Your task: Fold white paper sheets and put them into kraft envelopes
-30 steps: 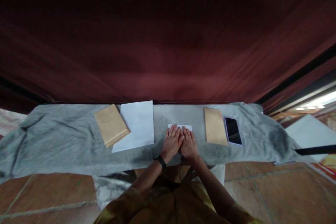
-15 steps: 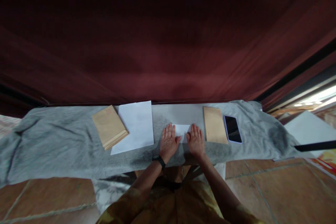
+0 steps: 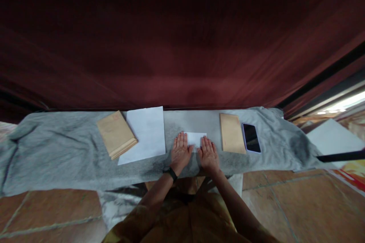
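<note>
A small folded white paper (image 3: 195, 137) lies flat on the grey cloth (image 3: 142, 171) in front of me. My left hand (image 3: 180, 154) rests palm down on its left side, fingers stretched forward. On the paper's right side my right hand (image 3: 208, 155) also lies flat, its fingers extended. Both thumbs point inward over the paper, and the palms hide its lower corners. To the left is a larger stack of white paper (image 3: 148, 133), with several brown envelopes (image 3: 115, 133) overlapping its left edge. Another brown envelope (image 3: 232, 133) sits to the right of my right hand.
A phone (image 3: 251, 138) with a dark screen lies right of the single envelope. Behind the cloth-covered surface hangs a dark red curtain (image 3: 182, 64). A pale board (image 3: 335, 136) and a black bar (image 3: 342, 157) are at the far right. Tiled floor (image 3: 296, 201) shows below.
My right hand has slid slightly left and toward me across the paper, uncovering more of its upper right corner. My left hand stays flat on the left side. The whole view has shifted slightly.
</note>
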The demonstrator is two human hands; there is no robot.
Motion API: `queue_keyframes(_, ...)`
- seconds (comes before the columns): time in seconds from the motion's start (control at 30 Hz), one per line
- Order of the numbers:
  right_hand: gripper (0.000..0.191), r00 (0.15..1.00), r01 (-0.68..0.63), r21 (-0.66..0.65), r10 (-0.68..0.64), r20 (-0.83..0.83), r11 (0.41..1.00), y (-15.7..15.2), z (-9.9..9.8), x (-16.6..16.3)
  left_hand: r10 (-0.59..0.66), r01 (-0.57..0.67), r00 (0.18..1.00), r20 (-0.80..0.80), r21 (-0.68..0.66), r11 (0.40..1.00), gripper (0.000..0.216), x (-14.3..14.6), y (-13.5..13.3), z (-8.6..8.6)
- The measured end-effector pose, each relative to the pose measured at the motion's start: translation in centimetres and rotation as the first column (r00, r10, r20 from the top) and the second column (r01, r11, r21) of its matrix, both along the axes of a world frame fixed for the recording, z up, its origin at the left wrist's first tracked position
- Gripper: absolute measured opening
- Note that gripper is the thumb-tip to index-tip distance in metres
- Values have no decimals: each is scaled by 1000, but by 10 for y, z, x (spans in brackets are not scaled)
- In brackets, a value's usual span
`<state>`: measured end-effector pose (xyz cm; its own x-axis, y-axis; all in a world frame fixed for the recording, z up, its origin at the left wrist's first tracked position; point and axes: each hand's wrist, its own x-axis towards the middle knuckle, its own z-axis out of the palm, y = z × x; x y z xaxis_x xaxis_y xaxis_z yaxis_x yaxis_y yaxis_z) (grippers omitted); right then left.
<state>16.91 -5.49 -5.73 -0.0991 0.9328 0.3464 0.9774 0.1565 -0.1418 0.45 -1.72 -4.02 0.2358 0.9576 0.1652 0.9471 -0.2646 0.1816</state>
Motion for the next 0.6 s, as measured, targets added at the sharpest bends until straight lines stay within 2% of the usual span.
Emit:
queue_keyframes(0.33, 58, 999, 12, -42, -14, -35, 999, 0, -3, -1, 48, -48, 999, 3, -15, 999, 63, -7, -11, 5)
queue_keyframes(0.4, 58, 999, 9, -53, -11, -38, 999, 0, -4, -1, -15, 15, 1000, 6, -11, 1000, 60, -2, -17, 7)
queue_keyframes(0.5, 58, 999, 1, -69, -3, -32, 998, 0, -4, 0, -171, 171, 985, 14, -16, 985, 57, 5, -26, 6)
queue_keyframes(0.6, 57, 1000, -3, -74, 1, -24, 997, -1, -2, -1, -206, 206, 978, 13, -23, 978, 58, 7, -31, 3)
